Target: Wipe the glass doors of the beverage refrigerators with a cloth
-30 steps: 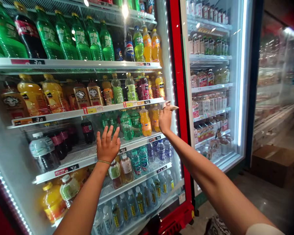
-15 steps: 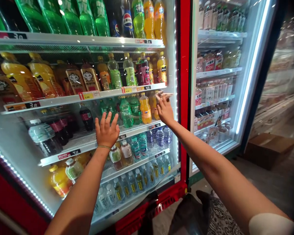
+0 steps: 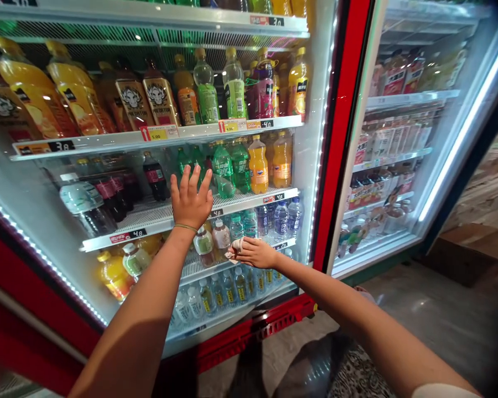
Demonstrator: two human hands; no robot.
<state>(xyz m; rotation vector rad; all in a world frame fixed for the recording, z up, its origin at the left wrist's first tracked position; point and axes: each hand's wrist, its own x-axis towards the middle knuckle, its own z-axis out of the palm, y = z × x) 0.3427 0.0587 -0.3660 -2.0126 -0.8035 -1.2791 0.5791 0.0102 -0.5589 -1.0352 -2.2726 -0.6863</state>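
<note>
My left hand (image 3: 192,199) is spread, palm forward, and appears to rest flat on the glass in front of a drinks fridge. Behind its fingers stand green soda bottles (image 3: 224,170) and a dark cola bottle (image 3: 155,177). Lower and to the right, my right hand (image 3: 257,253) has its fingers closed over a crumpled white tissue (image 3: 234,250). That tissue is at or close to the glass, before the shelf with the milky-tea-coloured bottles (image 3: 221,236). Part of it is hidden under the fingers.
The fridge's red frame (image 3: 341,110) runs down on the right, with a red grille (image 3: 269,326) below. A second lit fridge (image 3: 413,99) stands beside it. A cardboard box (image 3: 473,251) sits on the floor at far right. Orange juice bottles (image 3: 77,88) fill an upper shelf.
My right hand has swept down and to the left with the tissue, from the upper right of the glass. The left hand stays spread in about the same place while the view tilts downward.
</note>
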